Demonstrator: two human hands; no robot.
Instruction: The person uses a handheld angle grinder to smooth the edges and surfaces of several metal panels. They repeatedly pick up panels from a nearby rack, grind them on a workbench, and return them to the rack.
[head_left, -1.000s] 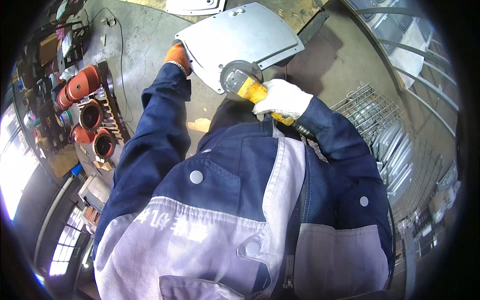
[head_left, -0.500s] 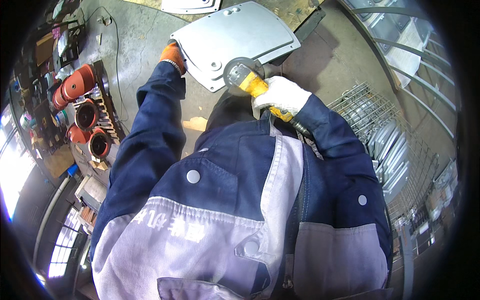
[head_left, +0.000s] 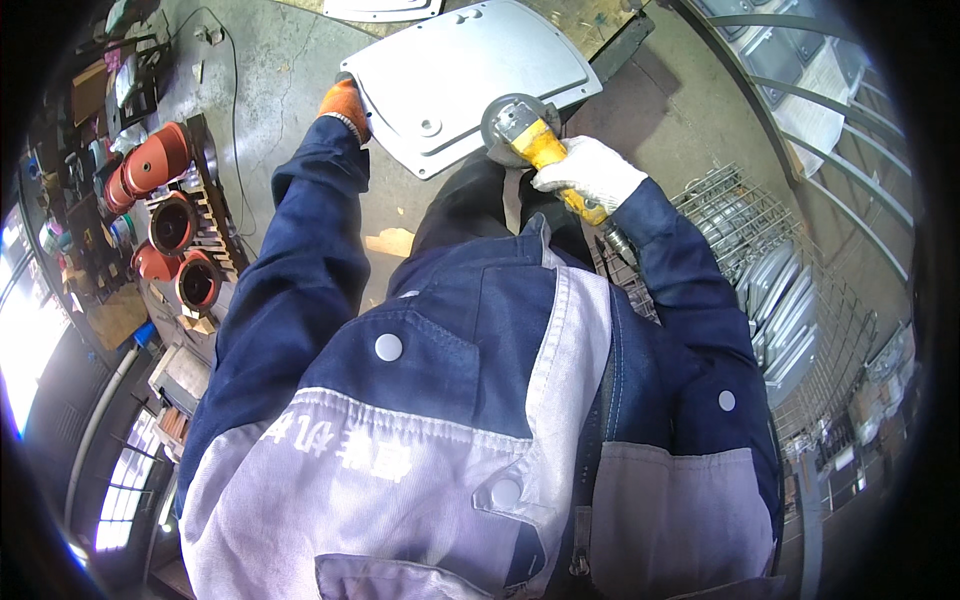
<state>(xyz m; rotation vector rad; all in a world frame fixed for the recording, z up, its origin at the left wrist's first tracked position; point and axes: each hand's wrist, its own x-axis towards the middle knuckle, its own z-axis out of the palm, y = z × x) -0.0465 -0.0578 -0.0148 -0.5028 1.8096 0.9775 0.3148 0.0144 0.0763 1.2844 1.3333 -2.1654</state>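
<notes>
My left hand, in an orange glove with a pale cuff, grips the left edge of a silver-grey metal cover plate. Its fingertips are partly hidden at the rim. The plate has a raised panel, small holes along its edge and a round boss near its lower corner. In a white glove, my right hand is wrapped round the yellow body of an angle grinder. The grinder's disc lies at the plate's near edge; whether it touches the metal I cannot tell.
A similar plate lies on the worktable beyond. To the right stands a wire basket with several metal plates stacked in it. Red round castings sit on a pallet at left. A cable runs over the floor.
My right hand and the grinder have shifted to the right along the plate's near edge. The left hand and the plate have barely moved.
</notes>
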